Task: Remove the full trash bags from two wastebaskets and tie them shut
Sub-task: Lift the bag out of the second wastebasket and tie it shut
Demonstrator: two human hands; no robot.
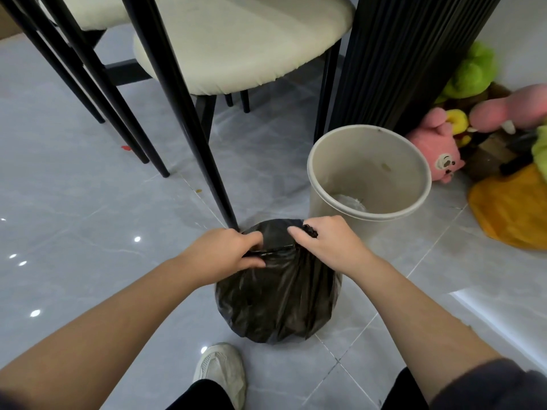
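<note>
Head view: left hand point(225, 251) and right hand point(325, 242) each pinch, seemingly tightly, the black trash bag's point(275, 303) gathered neck

Unseen: trash bag point(278, 303) contents, chair point(236, 39) tops

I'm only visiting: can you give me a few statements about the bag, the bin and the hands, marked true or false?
1. The black trash bag sits on the floor, outside the wastebasket. True.
2. One hand alone holds the bag. False: the left hand and the right hand both grip its gathered top.
3. The wastebasket lies tipped on its side. False: it stands upright behind the bag.
4. Plush toys lie right of the wastebasket. True.
</note>
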